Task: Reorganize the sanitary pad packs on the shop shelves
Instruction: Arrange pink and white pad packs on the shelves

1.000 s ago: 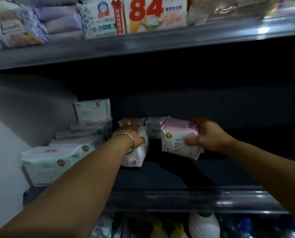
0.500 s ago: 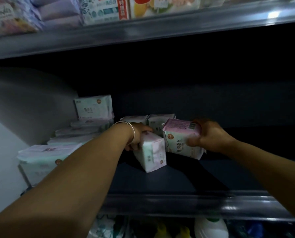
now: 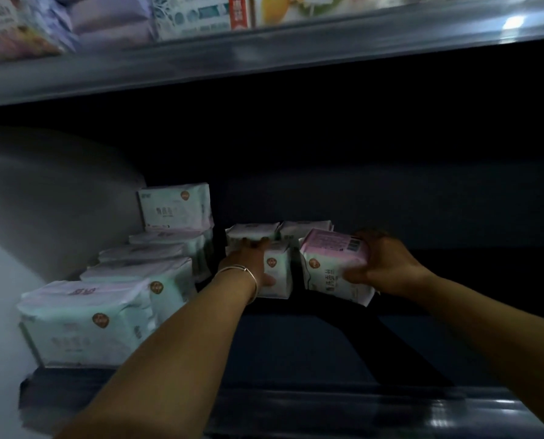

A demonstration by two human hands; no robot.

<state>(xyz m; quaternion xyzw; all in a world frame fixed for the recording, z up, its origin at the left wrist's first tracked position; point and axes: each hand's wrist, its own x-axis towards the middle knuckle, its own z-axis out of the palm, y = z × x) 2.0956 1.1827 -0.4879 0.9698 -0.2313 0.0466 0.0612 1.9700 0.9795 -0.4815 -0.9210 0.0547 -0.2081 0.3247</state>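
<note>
Fingers (image 3: 354, 275) of the right hand (image 3: 383, 264) wrapping the right end of a pink-topped pad pack (image 3: 331, 264), thumb pressing its near face, holding it tilted just beside the middle cluster. Left hand (image 3: 251, 261), bangle (image 3: 242, 274) at the wrist, curling over the top of a pale green pack (image 3: 278, 270), thumb against its near face, gripping it upright on the dark shelf floor (image 3: 296, 343). Touching or not between the two held packs: cannot tell, only a narrow dark gap showing. Farther back, two more small packs (image 3: 253, 231) sitting side by side against the shadow. Off to the left, running from near to far, a row of larger green-and-pink packs (image 3: 84, 324), one standing pack (image 3: 174, 207) topping the far end. Above, an upper shelf edge (image 3: 264, 55) carrying blurred goods. Judging by this, lining up the small packs in the middle of the shelf. Next calling for settling the pink-topped pack flat and square beside the green one, faces forward, without toppling the two behind.
</note>
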